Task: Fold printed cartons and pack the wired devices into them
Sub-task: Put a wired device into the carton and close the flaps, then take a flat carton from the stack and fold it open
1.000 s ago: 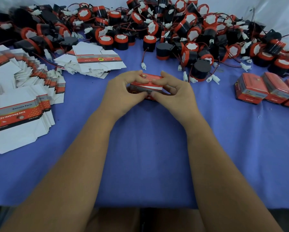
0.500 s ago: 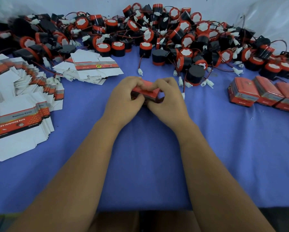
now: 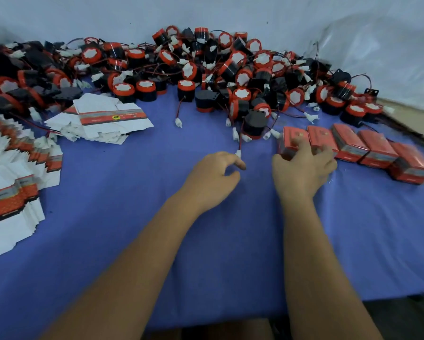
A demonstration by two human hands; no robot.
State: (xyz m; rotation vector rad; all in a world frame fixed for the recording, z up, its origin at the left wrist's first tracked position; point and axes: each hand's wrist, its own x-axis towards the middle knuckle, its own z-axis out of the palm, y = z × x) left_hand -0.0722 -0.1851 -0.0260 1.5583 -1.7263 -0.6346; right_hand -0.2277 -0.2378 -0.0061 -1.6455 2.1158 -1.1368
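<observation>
The left hand (image 3: pixel 212 179) hangs loosely curled, holding nothing. The right hand (image 3: pixel 304 168) rests spread fingers on the packed carton (image 3: pixel 290 141) (blurred, so grip uncertain) at the tabletop's (image 3: pixel 230 241) right edge. Best to butt it flush against the 4 other cartons (image 3: pixel 368 148).
</observation>
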